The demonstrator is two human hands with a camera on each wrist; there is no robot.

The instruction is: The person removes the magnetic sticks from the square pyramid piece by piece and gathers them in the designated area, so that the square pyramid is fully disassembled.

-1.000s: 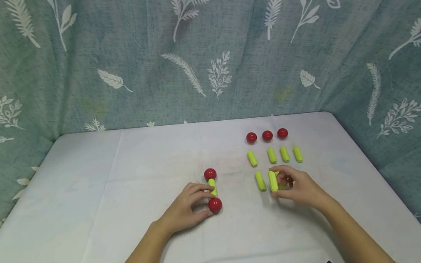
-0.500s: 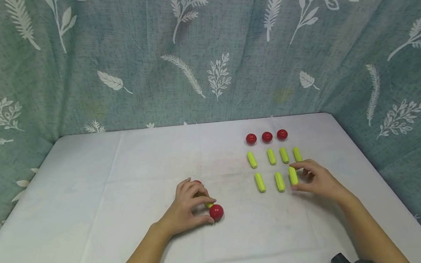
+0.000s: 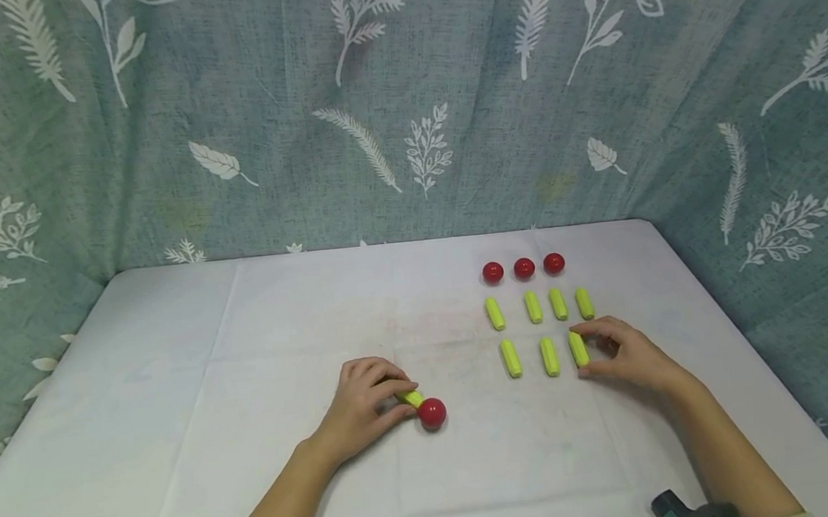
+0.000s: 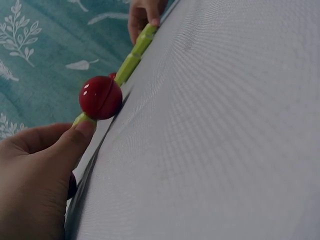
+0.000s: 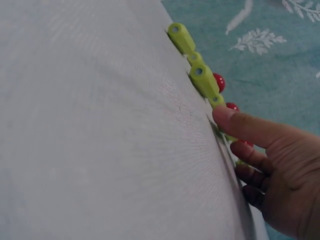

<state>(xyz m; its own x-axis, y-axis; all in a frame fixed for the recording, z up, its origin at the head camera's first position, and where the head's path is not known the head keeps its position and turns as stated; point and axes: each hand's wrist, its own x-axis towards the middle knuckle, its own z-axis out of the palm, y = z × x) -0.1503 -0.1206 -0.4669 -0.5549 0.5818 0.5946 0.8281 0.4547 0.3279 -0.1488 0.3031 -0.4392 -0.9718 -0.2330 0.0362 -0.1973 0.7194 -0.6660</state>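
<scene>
My left hand (image 3: 367,398) pinches a yellow-green stick (image 3: 411,398) between thumb and fingers, low over the white table. A red ball (image 3: 432,414) sits on the stick's near end. In the left wrist view the same ball (image 4: 101,98) shows a groove, and a second dark red ball (image 4: 72,186) peeks out below the hand. My right hand (image 3: 625,355) pinches another yellow-green stick (image 3: 579,349) at the right end of the front row. In the right wrist view the thumb (image 5: 240,122) hides most of that stick.
Two more sticks (image 3: 511,359) lie in the front row. Behind them lies a row of several sticks (image 3: 533,307), then a line of three red balls (image 3: 524,268). Holes show in the ends of the sticks (image 5: 198,72). A leaf-patterned cloth (image 3: 400,104) hangs behind the table.
My right hand has moved right, leaving one stick in the front row and bringing its stick to the row's right end. My left hand has turned the piece; its far ball is now hidden from above.
</scene>
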